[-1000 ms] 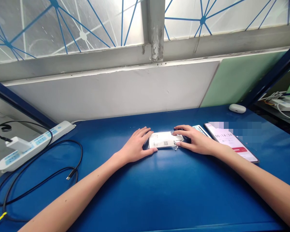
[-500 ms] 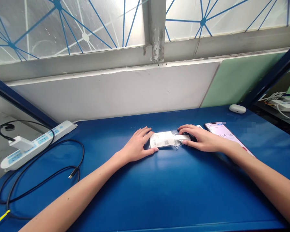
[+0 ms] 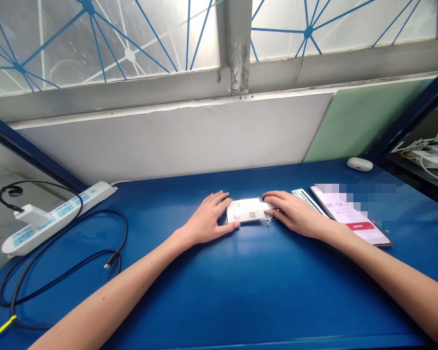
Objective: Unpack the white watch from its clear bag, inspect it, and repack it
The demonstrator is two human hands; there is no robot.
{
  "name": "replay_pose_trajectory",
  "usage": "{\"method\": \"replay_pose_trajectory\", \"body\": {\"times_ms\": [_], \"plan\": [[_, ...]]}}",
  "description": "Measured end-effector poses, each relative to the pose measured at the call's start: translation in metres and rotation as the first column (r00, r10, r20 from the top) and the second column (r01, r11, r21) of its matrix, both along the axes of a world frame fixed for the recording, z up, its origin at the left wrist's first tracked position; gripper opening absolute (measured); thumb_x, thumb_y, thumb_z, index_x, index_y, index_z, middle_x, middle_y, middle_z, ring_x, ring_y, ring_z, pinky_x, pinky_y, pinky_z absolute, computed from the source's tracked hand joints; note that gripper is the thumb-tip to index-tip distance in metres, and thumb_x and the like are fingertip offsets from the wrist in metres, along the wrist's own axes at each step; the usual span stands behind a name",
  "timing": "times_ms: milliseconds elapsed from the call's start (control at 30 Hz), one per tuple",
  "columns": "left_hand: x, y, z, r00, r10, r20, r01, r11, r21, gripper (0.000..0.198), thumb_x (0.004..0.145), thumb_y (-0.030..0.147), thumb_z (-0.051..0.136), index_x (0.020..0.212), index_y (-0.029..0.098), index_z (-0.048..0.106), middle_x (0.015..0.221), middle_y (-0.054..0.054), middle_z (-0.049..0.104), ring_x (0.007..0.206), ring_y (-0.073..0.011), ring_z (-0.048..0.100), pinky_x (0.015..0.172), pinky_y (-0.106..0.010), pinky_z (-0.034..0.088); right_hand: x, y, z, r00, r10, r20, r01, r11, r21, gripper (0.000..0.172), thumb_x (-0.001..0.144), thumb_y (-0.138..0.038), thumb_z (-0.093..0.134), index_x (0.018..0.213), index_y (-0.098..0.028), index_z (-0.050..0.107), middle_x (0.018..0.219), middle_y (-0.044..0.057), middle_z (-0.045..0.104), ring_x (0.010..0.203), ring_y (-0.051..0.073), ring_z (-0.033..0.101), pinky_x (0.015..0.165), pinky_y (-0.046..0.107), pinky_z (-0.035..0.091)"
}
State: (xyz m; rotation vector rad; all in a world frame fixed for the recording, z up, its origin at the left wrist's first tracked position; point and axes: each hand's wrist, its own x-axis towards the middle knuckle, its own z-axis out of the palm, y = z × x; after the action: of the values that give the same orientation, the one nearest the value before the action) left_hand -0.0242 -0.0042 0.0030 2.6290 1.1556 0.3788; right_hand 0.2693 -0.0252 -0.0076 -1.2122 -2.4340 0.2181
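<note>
A small white packet (image 3: 246,210) with printed labels and a code square lies flat on the blue table (image 3: 219,291), in clear wrapping. My left hand (image 3: 206,218) rests flat at its left end, fingers stretched out and touching its edge. My right hand (image 3: 294,212) lies over its right end, fingers extended and pressing down on it. Neither hand lifts it.
A phone (image 3: 350,221) with a lit timer screen lies right of my right hand, a thin card (image 3: 303,196) beside it. A white earbud case (image 3: 359,164) sits at the back right. A white power strip (image 3: 54,214) with a black cable (image 3: 58,272) occupies the left.
My right hand slid right along the packet half a second ago and has come back left over its right end. My left hand has stayed put.
</note>
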Motion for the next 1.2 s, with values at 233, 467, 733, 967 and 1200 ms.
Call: {"method": "replay_pose_trajectory", "body": {"times_ms": [233,467,733,967,1200], "plan": [[-0.001,0.002,-0.003,0.998,-0.003,0.06,0.003,1.0,0.007,0.063,0.083,0.051,0.066,0.133,0.015,0.055,0.148,-0.016,0.047,0.142,-0.0336,0.037,0.118,-0.053,0.028,0.014,0.007,0.002,0.991,-0.126,0.04,0.127,0.992,-0.001,0.033,0.103,-0.038,0.031,0.119,-0.02,0.054,0.114,0.013,0.066,0.1,0.03,0.064,0.082,0.045,0.052],[0.0,0.001,-0.004,0.999,0.002,0.051,-0.003,1.0,0.016,0.065,0.081,0.051,0.066,0.134,0.014,0.054,0.148,-0.017,0.047,0.143,-0.034,0.036,0.118,-0.053,0.028,0.032,0.012,0.01,0.963,-0.256,-0.083,0.265,0.956,0.123,0.033,0.102,-0.036,0.031,0.113,-0.02,0.058,0.108,0.011,0.068,0.099,0.029,0.065,0.084,0.043,0.05],[0.0,-0.002,-0.003,0.999,-0.011,-0.035,0.013,0.999,0.038,0.074,0.088,0.056,0.056,0.144,0.01,0.043,0.153,-0.017,0.04,0.146,-0.0325,0.029,0.12,-0.051,0.023,0.035,0.009,0.021,0.904,-0.351,-0.244,0.414,0.861,0.295,0.033,0.101,-0.035,0.036,0.108,-0.02,0.064,0.102,0.011,0.07,0.094,0.029,0.066,0.079,0.041,0.05],[0.001,-0.004,-0.001,0.997,-0.006,-0.074,0.007,1.0,0.016,0.079,0.091,0.06,0.05,0.15,0.009,0.033,0.156,-0.016,0.035,0.148,-0.0308,0.023,0.122,-0.047,0.019,0.021,0.004,0.014,0.912,-0.254,-0.322,0.364,0.864,0.349,0.029,0.1,-0.033,0.039,0.113,-0.02,0.062,0.104,0.012,0.07,0.095,0.029,0.066,0.081,0.042,0.051],[-0.002,-0.004,-0.003,1.0,0.029,-0.009,-0.029,0.999,-0.014,0.09,0.093,0.06,0.046,0.155,0.006,0.009,0.157,-0.024,0.028,0.147,-0.0357,0.026,0.117,-0.052,0.028,0.005,-0.009,0.011,0.967,-0.151,-0.205,0.209,0.931,0.301,0.026,0.099,-0.03,0.042,0.117,-0.022,0.06,0.108,0.012,0.069,0.1,0.029,0.065,0.084,0.043,0.051]]}}
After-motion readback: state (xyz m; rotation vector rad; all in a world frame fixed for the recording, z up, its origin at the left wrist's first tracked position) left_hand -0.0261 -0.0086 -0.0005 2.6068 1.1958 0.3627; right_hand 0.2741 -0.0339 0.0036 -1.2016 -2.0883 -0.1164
